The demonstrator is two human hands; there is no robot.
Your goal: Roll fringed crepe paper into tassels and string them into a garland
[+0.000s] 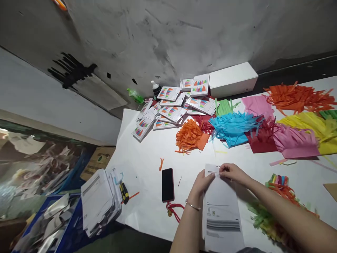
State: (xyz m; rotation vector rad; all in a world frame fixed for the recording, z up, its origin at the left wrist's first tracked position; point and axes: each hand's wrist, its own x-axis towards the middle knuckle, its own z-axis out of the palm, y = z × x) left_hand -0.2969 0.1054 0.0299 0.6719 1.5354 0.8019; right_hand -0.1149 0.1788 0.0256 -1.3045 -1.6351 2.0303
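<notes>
A long white printed cardboard package (223, 196) lies before me, with a dark slot near its far end and grey stripes lower down. My left hand (204, 182) grips the package's left edge near the slot, thumb on top. At the opposite upper corner, the fingers of my right hand (231, 173) are pinched on the far end beside the slot. Under my right forearm rests a bundle of multicoloured paper fringe (279, 196), partly covered by the arm. A black phone (167, 185) with a red cord lies left of my left wrist.
Printed flat packages (172, 112) are heaped at the back, beside a long white box (233, 79). Fringed tissue paper, including a blue bunch (233, 126) and an orange bunch (191, 137), spreads rightward. A white cardboard stack (98, 200) and a yellow-black cutter (124, 192) sit at left.
</notes>
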